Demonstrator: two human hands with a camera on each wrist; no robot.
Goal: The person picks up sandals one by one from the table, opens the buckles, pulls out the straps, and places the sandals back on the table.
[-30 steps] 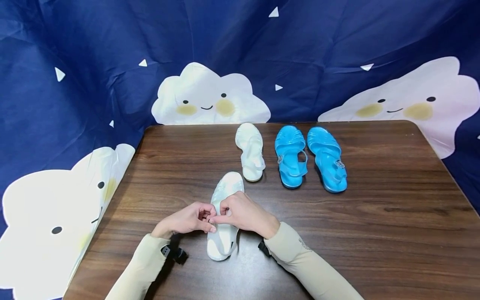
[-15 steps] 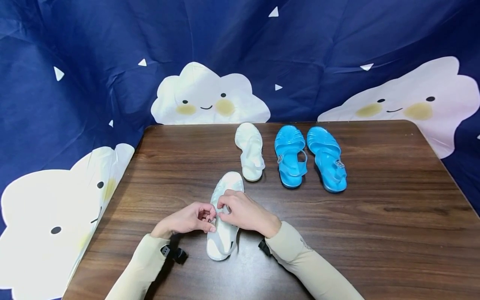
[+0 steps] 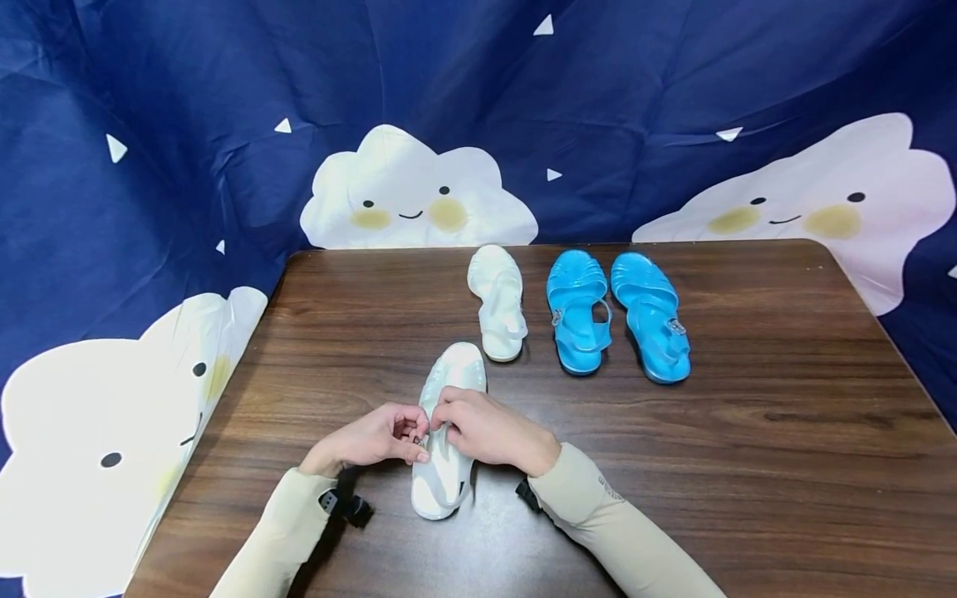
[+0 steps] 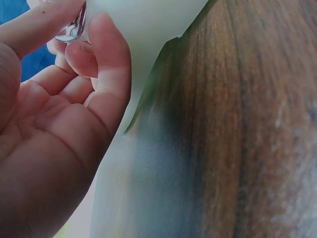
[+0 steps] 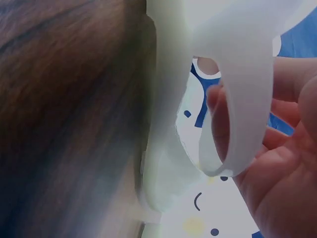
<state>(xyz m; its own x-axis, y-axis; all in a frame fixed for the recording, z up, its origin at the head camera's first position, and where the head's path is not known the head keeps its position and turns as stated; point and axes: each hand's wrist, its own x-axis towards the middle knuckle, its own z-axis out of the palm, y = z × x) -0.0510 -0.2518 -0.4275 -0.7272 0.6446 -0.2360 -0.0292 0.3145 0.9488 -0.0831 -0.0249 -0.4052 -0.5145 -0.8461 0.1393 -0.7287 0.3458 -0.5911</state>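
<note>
A white jelly sandal lies sole down on the table, toe pointing away. At its left side my left hand pinches the small metal buckle between thumb and fingers. My right hand reaches over the sandal from the right, its fingers curled at the ankle strap close to the buckle. In the right wrist view the strap stands up in a loop, with fingers showing behind it. The right fingertips are partly hidden there.
The other white sandal lies just beyond, near the back edge. Right of it are two blue sandals, one beside the other. All are on a brown wooden table before a blue curtain with clouds.
My right fingers have moved from beside the left fingertips slightly up and away across the strap, and the hand has curled inward. The left hand keeps its place at the buckle; the sandals stay put.
</note>
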